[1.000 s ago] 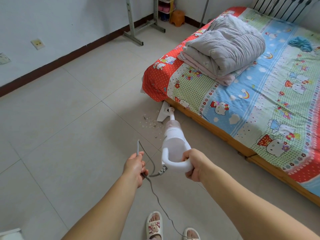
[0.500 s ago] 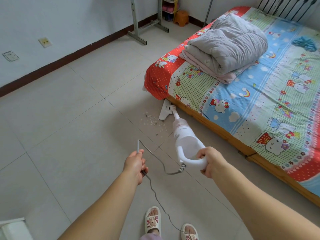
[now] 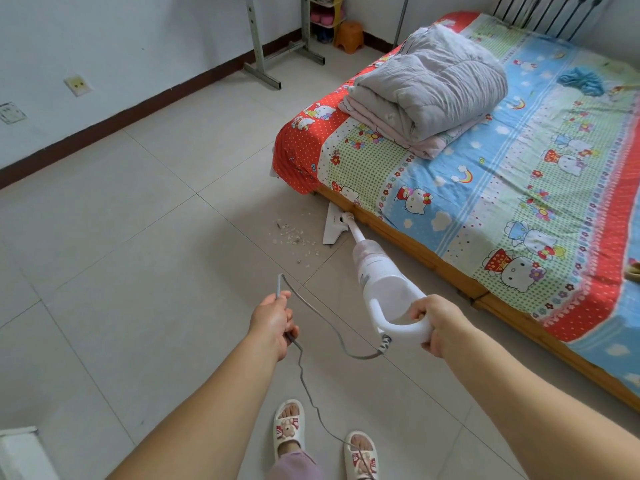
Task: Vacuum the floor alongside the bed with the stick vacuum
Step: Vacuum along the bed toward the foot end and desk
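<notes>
Crumbs (image 3: pixel 294 237) lie on floor (image 3: pixel 138 271), just left of vacuum head (image 3: pixel 334 225), middle of frame. Stick vacuum (image 3: pixel 377 268) slants from right hand (image 3: pixel 433 322), fingers curled round handle, up to bed (image 3: pixel 485 202) edge. Left hand (image 3: pixel 273 318) pinches grey cord (image 3: pixel 329 327), holds it aside. Next sweep likely goes left. Tiled floor, white walls behind.

One stick vacuum (image 3: pixel 377 268). One grey power cord (image 3: pixel 311 313). Two hands: left hand (image 3: pixel 273 322), right hand (image 3: pixel 438 323). One bed (image 3: pixel 485 188), one folded quilt (image 3: pixel 429 88). Two slippers (image 3: pixel 288 427). Two wall sockets (image 3: pixel 78 85), ten o'clock. One orange stool (image 3: pixel 349 36), twelve o'clock. One debris patch (image 3: pixel 294 237).
</notes>
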{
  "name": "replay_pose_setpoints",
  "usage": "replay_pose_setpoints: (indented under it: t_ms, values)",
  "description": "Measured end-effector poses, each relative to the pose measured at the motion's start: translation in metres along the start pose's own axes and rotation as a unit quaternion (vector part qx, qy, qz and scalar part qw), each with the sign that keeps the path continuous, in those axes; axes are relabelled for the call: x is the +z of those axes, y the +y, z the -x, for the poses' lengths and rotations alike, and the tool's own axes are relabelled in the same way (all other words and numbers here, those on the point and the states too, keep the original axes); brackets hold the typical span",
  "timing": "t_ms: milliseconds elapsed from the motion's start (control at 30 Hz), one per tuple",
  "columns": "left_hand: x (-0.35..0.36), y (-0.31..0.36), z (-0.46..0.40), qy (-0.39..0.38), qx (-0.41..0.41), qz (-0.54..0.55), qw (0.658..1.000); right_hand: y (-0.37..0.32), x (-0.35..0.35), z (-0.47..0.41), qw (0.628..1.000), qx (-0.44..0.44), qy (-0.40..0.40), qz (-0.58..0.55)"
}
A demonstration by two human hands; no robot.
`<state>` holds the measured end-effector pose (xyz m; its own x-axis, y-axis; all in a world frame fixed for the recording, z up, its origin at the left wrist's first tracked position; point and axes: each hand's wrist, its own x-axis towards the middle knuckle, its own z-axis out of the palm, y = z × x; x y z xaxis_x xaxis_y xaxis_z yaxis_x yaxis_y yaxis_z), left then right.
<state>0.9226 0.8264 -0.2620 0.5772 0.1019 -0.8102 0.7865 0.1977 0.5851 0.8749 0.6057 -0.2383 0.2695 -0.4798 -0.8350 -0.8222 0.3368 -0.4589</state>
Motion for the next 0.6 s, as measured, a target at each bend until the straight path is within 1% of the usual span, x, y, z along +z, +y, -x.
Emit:
replay_pose_setpoints:
  t_ms: [133, 200, 333, 467, 600]
  values:
    - [0.016, -0.013, 0.010, -0.004, 0.005, 0.003, 1.000, 0.008, -0.022, 0.005, 0.999, -0.013, -0.022, 0.022]
    - [0.020, -0.017, 0.013, -0.007, 0.005, 0.001, 1.000, 0.010, -0.026, 0.008, 0.999, -0.006, -0.033, 0.012]
    - [0.030, -0.026, 0.022, -0.008, 0.007, -0.003, 1.000, 0.012, -0.037, 0.009, 0.992, 0.053, -0.070, -0.094]
    - [0.038, -0.028, 0.031, -0.005, 0.023, -0.003, 1.000, 0.008, -0.046, 0.016, 0.968, 0.102, -0.082, -0.216]
    - [0.045, -0.031, 0.038, -0.006, 0.030, -0.001, 1.000, 0.007, -0.055, 0.024, 0.954, 0.112, -0.092, -0.264]
